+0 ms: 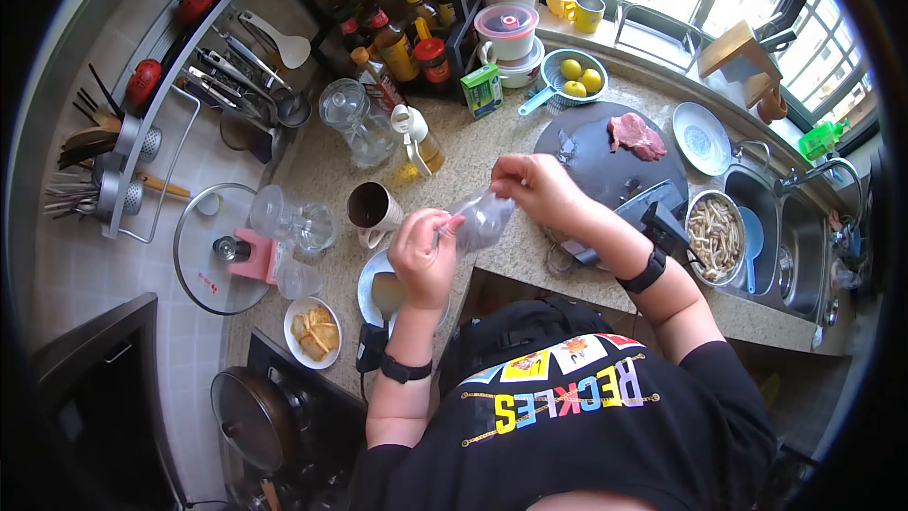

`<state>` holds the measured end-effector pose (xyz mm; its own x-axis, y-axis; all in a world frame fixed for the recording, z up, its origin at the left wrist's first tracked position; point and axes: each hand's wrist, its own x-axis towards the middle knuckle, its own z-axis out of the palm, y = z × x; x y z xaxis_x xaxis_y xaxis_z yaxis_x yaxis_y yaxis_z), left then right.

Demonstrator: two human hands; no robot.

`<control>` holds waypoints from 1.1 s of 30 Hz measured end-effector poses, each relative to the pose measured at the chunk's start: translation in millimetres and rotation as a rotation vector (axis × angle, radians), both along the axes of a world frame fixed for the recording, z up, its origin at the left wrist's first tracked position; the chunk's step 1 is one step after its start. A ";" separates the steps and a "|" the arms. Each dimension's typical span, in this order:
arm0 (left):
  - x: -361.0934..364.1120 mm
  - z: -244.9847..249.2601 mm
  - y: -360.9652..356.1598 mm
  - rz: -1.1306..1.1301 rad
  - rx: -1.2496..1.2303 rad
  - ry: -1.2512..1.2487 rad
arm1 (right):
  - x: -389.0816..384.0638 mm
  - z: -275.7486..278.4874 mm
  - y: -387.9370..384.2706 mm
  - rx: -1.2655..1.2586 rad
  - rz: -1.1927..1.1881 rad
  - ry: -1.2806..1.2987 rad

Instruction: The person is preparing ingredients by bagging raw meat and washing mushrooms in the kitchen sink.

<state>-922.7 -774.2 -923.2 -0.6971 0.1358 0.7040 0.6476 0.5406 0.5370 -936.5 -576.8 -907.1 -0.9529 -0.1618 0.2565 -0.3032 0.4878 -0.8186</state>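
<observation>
A crumpled piece of clear thin plastic (480, 219), perhaps a bag or a disposable glove, is stretched between my two hands above the counter. My left hand (422, 258) has its fingers closed on the plastic's left end. At the upper right end, my right hand (541, 189) pinches it between thumb and fingers. Below and left of my left hand are a pale blue plate (367, 290) and a dark-lined mug (371, 208). Beyond my right hand, a slab of raw meat (637, 136) lies on a round dark cutting board (591, 137).
A bowl of sliced mushrooms (714, 237) stands beside the sink (802, 260). A colander (579, 83) holds yellow fruit near the window. An oil bottle (421, 142), a bowl of golden slices (313, 332) and a lidded pan (253, 418) are on the left.
</observation>
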 end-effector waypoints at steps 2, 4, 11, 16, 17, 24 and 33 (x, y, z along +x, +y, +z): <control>0.8 3.6 -5.1 0.021 -0.006 0.001 | -9.5 -5.5 11.2 0.043 -0.090 0.042; 0.2 -0.5 -13.3 0.055 -0.008 -0.033 | -18.1 -8.6 28.8 0.087 -0.148 -0.030; 4.8 -9.7 -21.0 -0.035 -0.005 -0.250 | -33.4 -35.8 64.1 0.183 -0.281 0.021; 5.6 -35.2 -26.4 -0.149 0.324 -0.667 | -39.5 -58.5 70.7 0.204 -0.314 -0.017; 6.2 -39.1 -26.8 -0.150 0.323 -0.667 | -35.5 -59.7 68.0 0.215 -0.322 -0.045; 12.3 4.8 -1.0 -0.741 0.597 -0.691 | -14.5 -34.8 47.6 0.139 -0.255 -0.097; 1.2 -16.0 16.2 -0.681 0.496 -0.905 | 14.0 7.2 36.3 -0.007 -0.023 -0.103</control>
<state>-921.5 -758.0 -939.1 -0.8515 0.5176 0.0839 0.0059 -0.1505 0.9886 -922.6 -540.5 -899.8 -0.9777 -0.1384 0.1580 -0.2061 0.4877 -0.8484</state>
